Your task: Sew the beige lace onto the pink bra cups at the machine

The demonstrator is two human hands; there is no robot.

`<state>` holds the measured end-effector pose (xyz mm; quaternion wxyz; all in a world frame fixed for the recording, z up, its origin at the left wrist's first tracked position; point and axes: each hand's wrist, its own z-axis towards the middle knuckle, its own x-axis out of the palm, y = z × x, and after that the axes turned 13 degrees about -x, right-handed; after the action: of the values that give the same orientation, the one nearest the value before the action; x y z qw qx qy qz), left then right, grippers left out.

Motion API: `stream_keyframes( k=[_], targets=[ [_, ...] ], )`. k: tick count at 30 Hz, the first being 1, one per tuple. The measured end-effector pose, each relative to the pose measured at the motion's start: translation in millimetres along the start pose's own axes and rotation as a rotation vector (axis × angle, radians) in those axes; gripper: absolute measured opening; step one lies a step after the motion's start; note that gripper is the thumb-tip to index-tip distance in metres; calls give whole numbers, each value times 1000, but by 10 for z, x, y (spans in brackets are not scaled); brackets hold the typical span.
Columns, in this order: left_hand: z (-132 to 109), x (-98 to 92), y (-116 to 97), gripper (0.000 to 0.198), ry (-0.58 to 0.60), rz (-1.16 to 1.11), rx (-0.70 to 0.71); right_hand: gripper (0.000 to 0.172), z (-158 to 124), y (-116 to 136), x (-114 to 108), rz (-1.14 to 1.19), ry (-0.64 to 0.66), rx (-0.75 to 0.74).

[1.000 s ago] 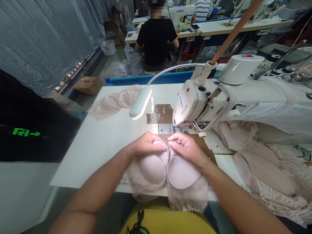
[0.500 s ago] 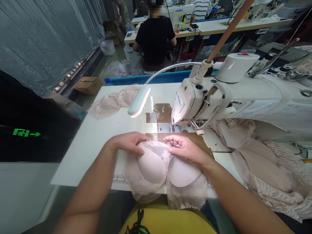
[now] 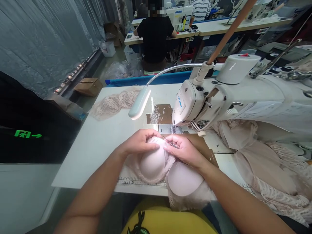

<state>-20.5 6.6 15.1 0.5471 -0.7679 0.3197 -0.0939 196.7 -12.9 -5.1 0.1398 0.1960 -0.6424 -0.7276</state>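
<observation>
A pale pink lace bra (image 3: 153, 164) with moulded cups hangs over the table's front edge. At the upper rim of its left-hand cup, my left hand (image 3: 140, 141) pinches the lace between thumb and fingers. Close beside it, my right hand (image 3: 182, 148) is closed on the bra's edge near the middle. A thin, dark, pointed metal tool (image 3: 173, 145) also lies in the right hand's fingers; its kind is partly hidden. The other cup (image 3: 184, 178) hangs below my right hand, with its inner side showing.
Just beyond my hands stands a white JUKI sewing machine (image 3: 180, 104) with a lit gooseneck lamp (image 3: 140, 102). Beige lace (image 3: 114, 102) lies at the back left; more bra pieces (image 3: 270, 165) are heaped right. A person in black (image 3: 156, 39) sits ahead.
My left hand has moved right, closer to my right hand. The left-hand cup has turned and bunched between them, while the other cup has dropped slightly.
</observation>
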Motion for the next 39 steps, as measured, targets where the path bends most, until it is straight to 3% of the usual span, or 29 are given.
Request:
stream_keyframes(
  k=[6,11,15,22,29,39],
  targets=[
    [62,103,35,30,-33,-82,-58,22,-31,36,20,-76,-17,-32],
    [61,113,26,30,73,-183,-133,21,-30,-9,0,-106,-19,-93],
    [25,125,-32,29,120,-219,-144,35,-48,-91,-77,-6,-47,-100],
    [22,150,-45,29,85,-283,-151,29,-53,-32,-134,-2,37,-10],
    [62,184,3,31,145,-300,-152,24,-20,21,-38,-59,44,-52],
    [86,221,13,38,140,-243,-149,21,-7,-21,-12,-108,39,-65]
  ],
)
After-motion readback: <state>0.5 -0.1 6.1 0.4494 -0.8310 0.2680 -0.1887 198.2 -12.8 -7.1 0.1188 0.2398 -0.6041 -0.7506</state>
